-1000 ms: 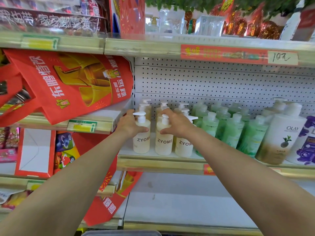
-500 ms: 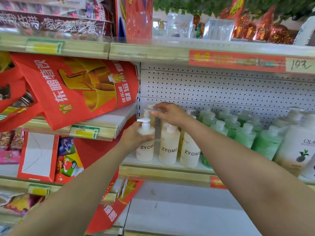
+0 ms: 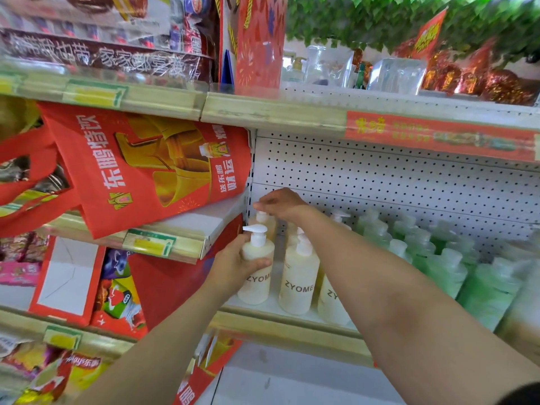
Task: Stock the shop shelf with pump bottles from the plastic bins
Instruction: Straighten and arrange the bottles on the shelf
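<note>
Gripping front-left cream bottle [image 3: 254, 276], left hand [image 3: 233, 266]; right hand [image 3: 282, 203] pinching rear bottle pump [image 3: 262, 216].

Both bare forearms reach forward and up, converging toward the middle. Left hand [image 3: 233, 266] at the end of an arm coming from lower left, fingers curled around a cream pump bottle [image 3: 255, 276], thumb across its front, wrist straight. Right hand [image 3: 280, 203] higher and farther back, arm entering from lower right, wrist bent down, fingertips pinched together pointing left above a rear bottle's pump; actual contact unclear.
</note>
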`<state>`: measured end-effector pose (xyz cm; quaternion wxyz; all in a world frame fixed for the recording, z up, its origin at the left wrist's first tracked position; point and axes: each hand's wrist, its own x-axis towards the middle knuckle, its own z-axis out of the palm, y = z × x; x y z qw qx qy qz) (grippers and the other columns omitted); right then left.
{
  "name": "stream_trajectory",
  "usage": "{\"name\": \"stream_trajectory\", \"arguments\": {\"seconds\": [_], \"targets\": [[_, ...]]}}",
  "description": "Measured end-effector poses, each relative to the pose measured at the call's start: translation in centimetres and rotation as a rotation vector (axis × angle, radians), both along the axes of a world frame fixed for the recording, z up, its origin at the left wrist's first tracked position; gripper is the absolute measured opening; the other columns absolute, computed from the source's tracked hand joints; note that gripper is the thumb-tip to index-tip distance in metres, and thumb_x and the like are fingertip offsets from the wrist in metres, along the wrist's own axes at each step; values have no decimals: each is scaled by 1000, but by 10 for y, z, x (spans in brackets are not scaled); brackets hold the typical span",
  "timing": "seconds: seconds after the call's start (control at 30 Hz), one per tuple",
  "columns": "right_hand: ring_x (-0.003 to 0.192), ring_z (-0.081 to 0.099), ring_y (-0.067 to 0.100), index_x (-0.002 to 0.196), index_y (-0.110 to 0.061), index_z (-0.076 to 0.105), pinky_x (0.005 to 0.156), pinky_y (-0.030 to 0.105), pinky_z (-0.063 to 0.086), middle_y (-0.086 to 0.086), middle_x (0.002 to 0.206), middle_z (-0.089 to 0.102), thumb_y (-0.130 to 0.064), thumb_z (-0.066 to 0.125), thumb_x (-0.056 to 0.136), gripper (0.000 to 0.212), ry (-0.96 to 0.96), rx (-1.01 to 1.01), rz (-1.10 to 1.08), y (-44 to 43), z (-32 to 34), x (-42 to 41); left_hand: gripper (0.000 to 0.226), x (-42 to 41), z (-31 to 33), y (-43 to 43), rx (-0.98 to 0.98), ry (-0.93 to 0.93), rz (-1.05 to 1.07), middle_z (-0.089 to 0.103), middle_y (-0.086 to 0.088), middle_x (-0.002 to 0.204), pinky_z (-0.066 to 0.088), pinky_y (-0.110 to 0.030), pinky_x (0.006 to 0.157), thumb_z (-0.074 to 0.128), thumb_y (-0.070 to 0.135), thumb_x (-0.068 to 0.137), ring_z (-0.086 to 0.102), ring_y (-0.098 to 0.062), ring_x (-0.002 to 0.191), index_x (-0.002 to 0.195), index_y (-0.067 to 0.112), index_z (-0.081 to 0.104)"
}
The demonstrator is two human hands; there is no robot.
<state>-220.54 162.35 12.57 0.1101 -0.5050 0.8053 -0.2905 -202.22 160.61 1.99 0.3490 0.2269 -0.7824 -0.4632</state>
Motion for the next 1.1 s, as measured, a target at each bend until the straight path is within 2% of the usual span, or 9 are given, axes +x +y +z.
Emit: {"name": "stream_trajectory", "arguments": {"seconds": [0.23,0.33,0.43,0.5,0.6,0.67,0.8,0.9,1.1], "targets": [[87,72,16,104,-21,78,90,32,58,-1,108,76,-36,86,76,33,-51,-84,-66,-7,-8,-5,40,1,-2,-1,-4,3,-10,70,10,98,44,-4,66,84,27,76,60,14,84,97,49,57],[98,69,14,110,-16,78,95,30,54,-1,113,74,-32,87,75,39,-12,-70,-52,-5,-10,-5,41,2,-1,0,-1,1,-17,70,10,98,44,-3,65,84,28,76,60,15,85,98,49,57],[87,67,9,108,-16,78,94,26,54,-1,111,75,-26,86,77,33,-15,-80,-35,-2,-10,-6,42,2,0,1,-4,2,-17,69,13,96,43,-2,64,84,27,76,59,17,83,97,51,56],[81,65,4,106,-18,79,85,19,55,-2,109,76,-25,85,78,30,-24,-62,-12,0,-8,-6,43,2,0,1,1,0,-17,69,13,95,43,-3,63,84,27,76,60,16,83,97,51,56],[77,66,0,104,-18,80,61,5,49,-2,104,76,-24,87,76,29,-44,-56,-5,1,-7,-6,42,2,0,1,10,6,-23,70,12,95,42,-3,62,84,27,75,60,15,80,97,51,56],[77,64,-2,104,-17,79,55,1,45,-1,102,76,-22,87,76,29,-51,-57,-3,2,-7,-6,42,3,0,1,11,6,-25,70,11,94,42,-2,61,84,27,76,60,16,80,96,51,56],[77,66,0,103,-17,79,57,6,50,-4,101,75,-20,88,75,29,-68,-40,0,3,-5,-5,42,3,2,2,12,0,-26,69,14,94,42,-2,61,84,26,76,59,18,80,96,51,56],[80,66,3,103,-17,79,66,11,53,-3,104,75,-20,87,76,28,-60,-29,3,3,-4,-3,43,3,1,0,5,-11,-32,69,14,95,42,-2,62,83,26,77,58,19,81,98,50,55],[101,66,10,115,-20,76,70,10,46,-2,117,73,-29,83,81,35,7,17,14,8,-1,2,42,3,2,-2,12,-39,-31,69,12,97,42,-1,61,83,26,77,58,20,81,99,50,56]]}}
